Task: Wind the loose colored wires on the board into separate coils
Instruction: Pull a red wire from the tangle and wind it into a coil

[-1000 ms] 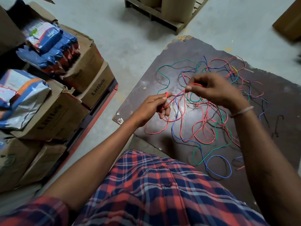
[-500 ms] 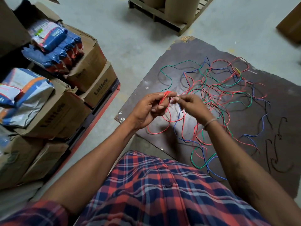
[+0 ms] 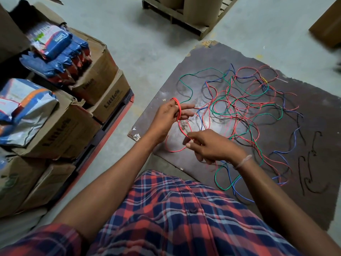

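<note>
Winding red wire (image 3: 178, 111) round our left hand (image 3: 167, 115) fingers, right hand (image 3: 206, 145) pinching its slack, we risk dragging the tangled wires (image 3: 245, 108) on the board (image 3: 217, 58), knotting them

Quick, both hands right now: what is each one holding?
Left hand: fingers spread, red wire coil looped around them.
Right hand: pinching the same red wire's running strand.

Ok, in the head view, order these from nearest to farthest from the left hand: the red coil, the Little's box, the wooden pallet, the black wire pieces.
From the left hand:
1. red coil, wound around its fingers.
2. Little's box, just to its left.
3. wooden pallet, at the top.
4. black wire pieces, far right on the board.
</note>
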